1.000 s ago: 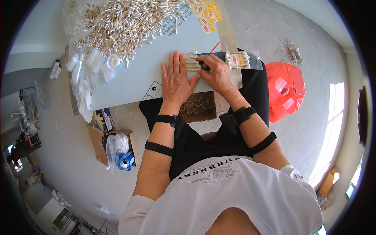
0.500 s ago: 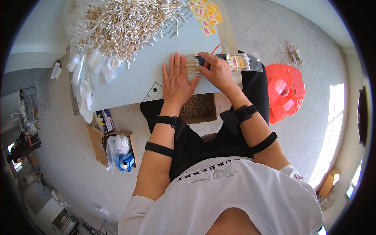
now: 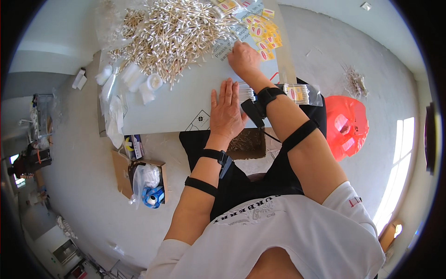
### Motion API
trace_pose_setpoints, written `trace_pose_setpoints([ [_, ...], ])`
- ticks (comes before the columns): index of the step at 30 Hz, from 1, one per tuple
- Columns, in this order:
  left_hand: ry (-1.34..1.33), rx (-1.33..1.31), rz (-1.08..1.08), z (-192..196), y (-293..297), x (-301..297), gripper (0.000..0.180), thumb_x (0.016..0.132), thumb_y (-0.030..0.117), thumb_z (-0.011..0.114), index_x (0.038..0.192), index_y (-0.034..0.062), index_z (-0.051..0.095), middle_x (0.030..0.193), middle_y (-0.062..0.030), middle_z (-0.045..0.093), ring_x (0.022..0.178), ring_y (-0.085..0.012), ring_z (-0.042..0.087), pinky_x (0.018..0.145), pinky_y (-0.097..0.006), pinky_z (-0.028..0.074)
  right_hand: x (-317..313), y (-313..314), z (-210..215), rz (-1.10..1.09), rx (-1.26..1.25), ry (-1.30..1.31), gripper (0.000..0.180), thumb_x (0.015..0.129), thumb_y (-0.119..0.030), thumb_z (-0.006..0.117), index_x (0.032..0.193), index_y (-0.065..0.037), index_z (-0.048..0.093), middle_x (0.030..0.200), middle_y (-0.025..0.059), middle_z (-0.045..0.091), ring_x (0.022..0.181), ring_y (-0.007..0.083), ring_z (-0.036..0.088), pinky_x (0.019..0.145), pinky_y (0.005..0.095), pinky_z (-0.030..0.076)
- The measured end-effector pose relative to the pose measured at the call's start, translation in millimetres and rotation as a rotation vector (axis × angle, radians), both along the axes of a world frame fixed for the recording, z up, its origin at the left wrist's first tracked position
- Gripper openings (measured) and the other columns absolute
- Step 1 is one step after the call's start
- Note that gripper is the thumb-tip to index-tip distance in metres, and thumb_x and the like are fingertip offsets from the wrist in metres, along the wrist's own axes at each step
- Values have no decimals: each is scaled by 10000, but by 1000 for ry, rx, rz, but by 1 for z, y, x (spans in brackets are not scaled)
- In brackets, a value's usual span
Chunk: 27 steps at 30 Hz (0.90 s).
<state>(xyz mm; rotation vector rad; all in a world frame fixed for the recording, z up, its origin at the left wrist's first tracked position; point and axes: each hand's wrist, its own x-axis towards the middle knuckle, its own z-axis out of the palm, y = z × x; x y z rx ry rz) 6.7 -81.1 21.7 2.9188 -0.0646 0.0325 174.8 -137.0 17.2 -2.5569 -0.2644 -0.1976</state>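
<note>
My left hand (image 3: 226, 111) lies flat on the table with its fingers stretched, its fingertips beside a neat row of cotton swabs (image 3: 246, 93). My right hand (image 3: 245, 60) is farther up the table, between the large heap of loose cotton swabs (image 3: 179, 35) and the scattered yellow cards (image 3: 265, 33). Its fingers are curled; whatever they may hold is hidden. A clear bag (image 3: 315, 95) with lined-up swabs and a yellow card (image 3: 294, 93) sits at the table's right edge, partly behind my right forearm.
White rolls (image 3: 154, 82) and crumpled plastic lie at the table's left. Below the near edge is a cardboard box (image 3: 251, 146) of swabs. A red plastic bag (image 3: 346, 125) stands on the floor at right. An open carton (image 3: 123, 174) holds bags and a blue item.
My right hand has left the swab row and moved up the table toward the heap and cards. My left hand stays flat by the row. The whole view has shifted slightly.
</note>
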Motion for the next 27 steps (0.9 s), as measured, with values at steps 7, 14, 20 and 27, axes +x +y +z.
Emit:
trace_pose_setpoints([
  [7, -106, -158, 46, 4, 20, -6, 830, 834, 433, 626, 1453, -8, 292, 1530, -206, 262, 1436, -325, 222, 1161, -523, 129, -14, -32, -3, 381, 49, -122, 92, 832, -142, 563, 793, -66, 598, 828, 153, 617, 796, 377, 624, 695, 466, 505],
  [14, -160, -297, 30, -16, 6, -10, 871, 834, 460, 612, 1461, -37, 266, 1548, -201, 224, 1463, -315, 137, 1184, -491, 55, -37, -69, 9, 753, -83, -136, 47, 796, -34, 572, 781, -31, 528, 769, 170, 520, 723, 402, 556, 598, 478, 437],
  [20, -215, -245, 46, -21, -2, -13, 869, 829, 490, 587, 1448, -44, 291, 1542, -180, 239, 1468, -296, 115, 1190, -482, 38, -66, -76, -27, 493, 373, -134, 194, 922, -46, 494, 1071, 21, 600, 1170, 193, 555, 1103, 348, 544, 939, 406, 435],
  [27, -189, -297, 59, -20, 2, -5, 705, 852, 313, 589, 1397, -69, 358, 1503, -196, 288, 1439, -316, 199, 1187, -467, 121, -93, -61, -61, 283, 501, -86, 313, 985, -88, 440, 1244, 58, 538, 1373, 177, 473, 1270, 319, 458, 1072, 390, 353],
])
